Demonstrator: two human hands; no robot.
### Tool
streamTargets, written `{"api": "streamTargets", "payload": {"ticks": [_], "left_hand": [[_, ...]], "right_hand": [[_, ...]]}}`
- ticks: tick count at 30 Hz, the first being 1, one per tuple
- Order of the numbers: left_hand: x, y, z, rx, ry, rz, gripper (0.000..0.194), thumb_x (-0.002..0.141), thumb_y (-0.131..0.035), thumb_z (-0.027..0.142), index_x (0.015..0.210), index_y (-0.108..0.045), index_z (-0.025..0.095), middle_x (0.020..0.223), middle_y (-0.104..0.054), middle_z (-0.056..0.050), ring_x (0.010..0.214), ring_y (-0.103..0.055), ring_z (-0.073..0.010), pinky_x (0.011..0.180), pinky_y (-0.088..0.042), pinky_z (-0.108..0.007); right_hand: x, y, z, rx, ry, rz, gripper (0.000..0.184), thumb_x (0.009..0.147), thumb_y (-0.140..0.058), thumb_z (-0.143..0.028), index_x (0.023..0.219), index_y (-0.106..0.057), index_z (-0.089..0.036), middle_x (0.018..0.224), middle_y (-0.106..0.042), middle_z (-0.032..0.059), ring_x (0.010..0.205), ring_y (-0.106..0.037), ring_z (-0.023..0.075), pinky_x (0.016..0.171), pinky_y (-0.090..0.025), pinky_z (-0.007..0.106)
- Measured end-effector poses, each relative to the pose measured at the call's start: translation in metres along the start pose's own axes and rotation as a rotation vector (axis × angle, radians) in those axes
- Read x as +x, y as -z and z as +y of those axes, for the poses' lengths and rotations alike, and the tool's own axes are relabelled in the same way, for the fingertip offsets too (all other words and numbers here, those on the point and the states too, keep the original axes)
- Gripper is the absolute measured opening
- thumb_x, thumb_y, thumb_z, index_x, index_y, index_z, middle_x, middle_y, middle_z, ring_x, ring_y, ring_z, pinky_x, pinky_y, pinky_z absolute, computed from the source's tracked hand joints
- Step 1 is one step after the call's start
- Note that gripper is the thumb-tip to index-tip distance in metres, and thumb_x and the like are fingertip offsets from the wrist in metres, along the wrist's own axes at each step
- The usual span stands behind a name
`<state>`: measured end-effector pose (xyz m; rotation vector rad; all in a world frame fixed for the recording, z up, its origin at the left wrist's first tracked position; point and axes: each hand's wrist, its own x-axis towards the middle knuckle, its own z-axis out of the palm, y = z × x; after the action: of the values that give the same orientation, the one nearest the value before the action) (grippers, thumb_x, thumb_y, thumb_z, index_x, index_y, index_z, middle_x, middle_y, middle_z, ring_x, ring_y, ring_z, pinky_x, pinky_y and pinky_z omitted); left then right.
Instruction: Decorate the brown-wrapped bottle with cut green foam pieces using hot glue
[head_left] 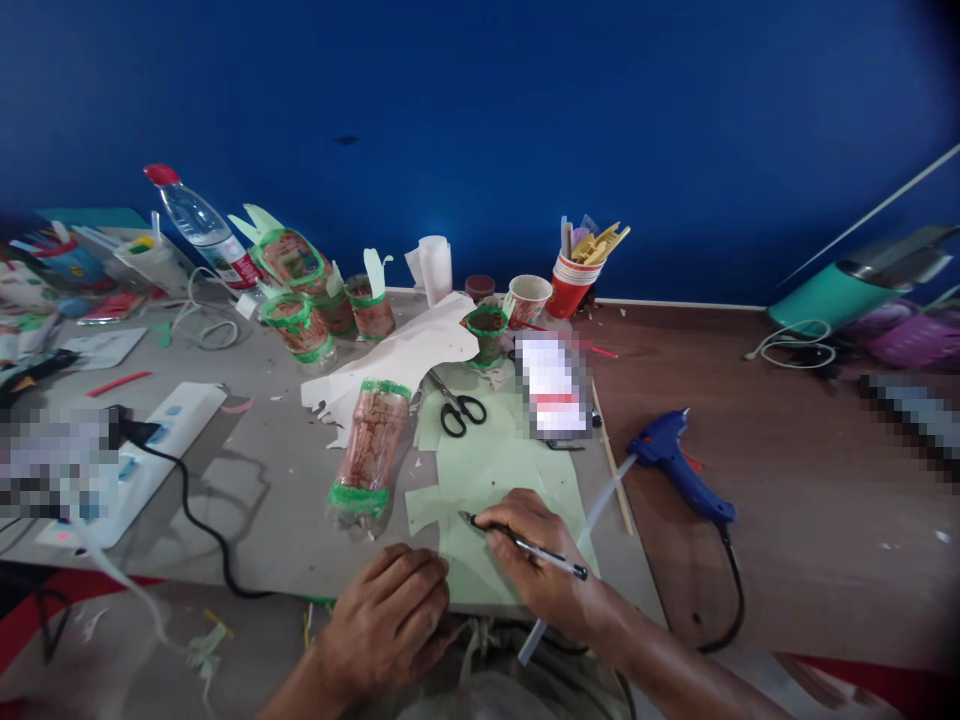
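My right hand is closed around a black-and-clear pen, its tip at the left part of a pale green sheet of paper. At the table's front edge, by the lower left of that sheet, rests my left hand. Its fingers are curled and pressed together, and what they hold, if anything, is hidden. Beyond it lies a brown-covered plastic bottle with green bands at both ends. Black-handled scissors lie above the sheet, with a lit phone to their right.
A blue glue gun lies on the right with its cord and a clear glue stick. White torn paper, green-rimmed containers and paper cups stand or lie at the back. A power strip with black cords occupies the left.
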<state>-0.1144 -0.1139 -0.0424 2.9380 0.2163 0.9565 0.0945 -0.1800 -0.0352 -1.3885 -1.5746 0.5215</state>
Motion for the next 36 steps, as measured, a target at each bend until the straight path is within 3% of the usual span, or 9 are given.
{"api": "streamTargets", "payload": {"ticks": [36], "left_hand": [[-0.0060,-0.0024,0.0003,-0.018,0.000,-0.028,0.020,0.088,-0.046,0.024,0.089,-0.064,0.014,0.086,-0.071,-0.009,0.086,-0.064,-0.0198,0.080,-0.050,-0.033]], "right_hand": [[0.0006,-0.0003,-0.0012,-0.023,0.005,-0.013,0.014,0.085,-0.052,-0.014,0.088,-0.064,-0.021,0.074,-0.068,0.0033,0.072,-0.061,0.0186,0.072,-0.047,0.033]]}}
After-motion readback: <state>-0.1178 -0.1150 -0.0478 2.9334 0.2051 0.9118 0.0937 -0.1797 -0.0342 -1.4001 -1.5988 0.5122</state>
